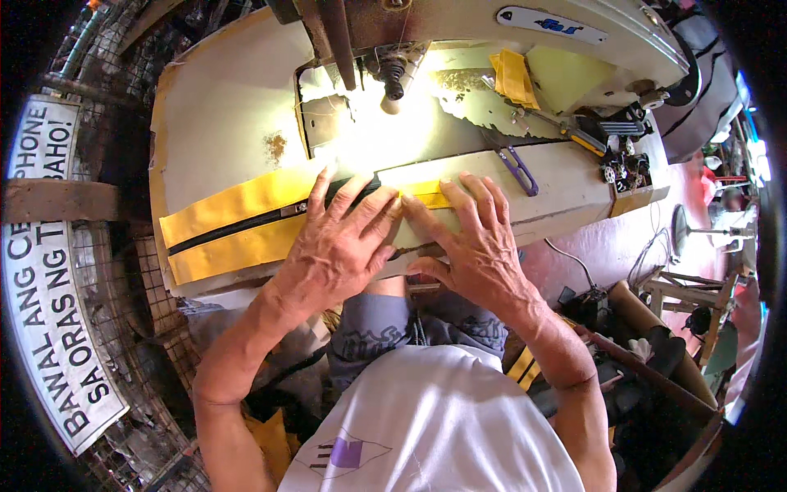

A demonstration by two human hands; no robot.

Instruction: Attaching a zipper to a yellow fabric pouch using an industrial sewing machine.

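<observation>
Left hand [340,242]: flat, palm down on the yellow fabric strip [238,221]; fingers [348,197] spread and extended toward 12 o'clock, gripping nothing, pressing the cloth to the tabletop [221,98].
Right hand [467,242]: flat on the same strip just beside the left hand, at its 3 o'clock; fingers open and splayed, index tips of both hands nearly touching; thumb tucked under at the tabletop's near edge.
Yellow fabric strip: lies across the near edge of the tabletop, running from 9 o'clock to beneath both hands; a short yellow end shows between the hands.
Black zipper [246,223]: runs lengthwise down the middle of the strip and disappears under the left hand.
Sewing machine [508,25]: white body at 12 o'clock of the hands; needle area brightly lit, detail washed out.
Folded yellow cloth [515,78]: on the machine bed, at 1 o'clock of the right hand.
Purple-handled snips [518,168]: on the tabletop, just beyond the right fingertips.
Screwdriver [574,135]: yellow and black handle, at 2 o'clock, near small black machine parts [619,164].
Signboard [49,271]: white with black lettering, at 9 o'clock, well apart from the tabletop.
</observation>
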